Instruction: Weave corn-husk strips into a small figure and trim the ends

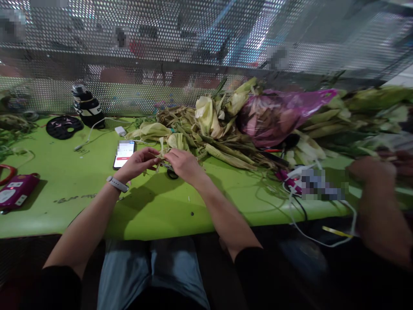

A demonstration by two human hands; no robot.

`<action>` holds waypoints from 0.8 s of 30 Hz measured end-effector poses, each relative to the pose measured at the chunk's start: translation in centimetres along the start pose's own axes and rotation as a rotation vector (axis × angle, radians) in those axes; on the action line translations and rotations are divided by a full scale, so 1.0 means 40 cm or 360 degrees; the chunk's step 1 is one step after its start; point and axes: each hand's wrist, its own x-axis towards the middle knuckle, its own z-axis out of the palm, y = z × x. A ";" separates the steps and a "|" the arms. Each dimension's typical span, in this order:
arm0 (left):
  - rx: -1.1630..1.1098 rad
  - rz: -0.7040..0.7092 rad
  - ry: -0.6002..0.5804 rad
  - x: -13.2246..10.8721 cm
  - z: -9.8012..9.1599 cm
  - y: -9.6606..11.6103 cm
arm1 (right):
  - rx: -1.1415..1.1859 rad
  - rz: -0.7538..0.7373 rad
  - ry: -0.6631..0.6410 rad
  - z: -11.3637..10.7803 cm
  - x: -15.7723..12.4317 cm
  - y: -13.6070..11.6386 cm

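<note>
Both my hands meet over the green table [155, 215], fingers closed on a small piece of corn husk [161, 157]. My left hand [140, 161], with a pale wristband [118, 184], pinches it from the left. From the right, my right hand [182, 163] pinches the same piece; its fingertips are partly hidden. Dark scissor handles [172, 174] show just under my right hand. A lit phone [124, 154] lies just beyond my left hand. Behind my hands spreads a heap of pale and dried corn husks [206, 116].
A pink plastic bag [267, 116] of husks sits in the heap. At left are a black bottle [87, 105], a dark palette-shaped plate [64, 127] and a purple power strip [19, 191]. White cables [292, 211] loop at right, near another person's hand [374, 172]. A perforated metal screen [180, 43] stands behind.
</note>
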 end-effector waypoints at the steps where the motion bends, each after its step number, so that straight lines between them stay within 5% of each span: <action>1: -0.0013 0.0001 0.0015 0.000 0.003 0.003 | 0.0024 0.0001 0.0005 0.003 0.000 0.002; 5: -0.0104 0.0006 0.0093 -0.001 0.012 0.011 | 0.0177 0.0070 0.0147 0.018 -0.002 0.005; 11: -0.0253 0.0058 0.0228 -0.002 0.019 0.007 | 0.0263 0.0049 0.0648 0.017 -0.005 -0.008; 17: -0.0283 0.0116 0.0306 -0.002 0.031 0.012 | 0.0182 0.0024 0.0502 0.023 -0.006 -0.022; 24: -0.0265 0.0210 0.0241 -0.003 0.039 0.010 | 0.0615 0.0362 0.0480 0.039 -0.008 -0.029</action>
